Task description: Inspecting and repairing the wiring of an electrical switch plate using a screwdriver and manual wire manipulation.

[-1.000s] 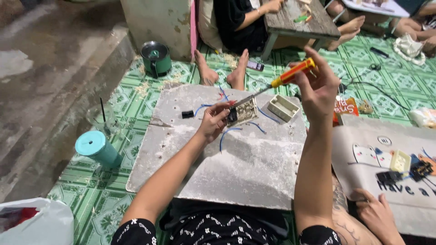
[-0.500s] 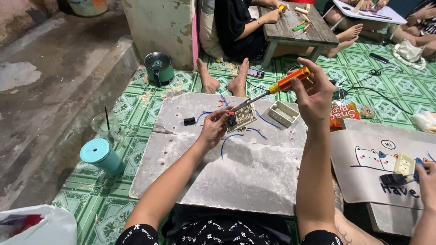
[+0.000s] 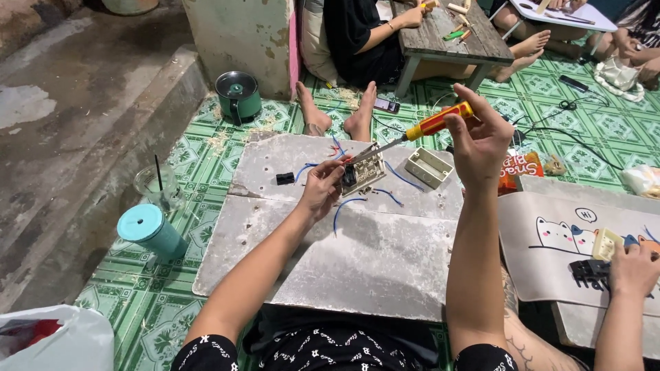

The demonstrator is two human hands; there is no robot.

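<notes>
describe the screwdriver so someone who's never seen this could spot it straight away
Start at the pale grey board lying on the green patterned mat. Above its far edge, the right hand holds the screwdriver slanting down to the small switch module in the left hand. It is the only tool there with a red and yellow handle.

I see the small beige switch module (image 3: pixel 362 172) on the grey stone slab (image 3: pixel 357 261), the open beige plastic box (image 3: pixel 428 167) just right of it, the small black block (image 3: pixel 284 178) to its left, and the teal lidded tumbler (image 3: pixel 151 231) left of the slab on the green patterned mat (image 3: pixel 137 309).
</notes>
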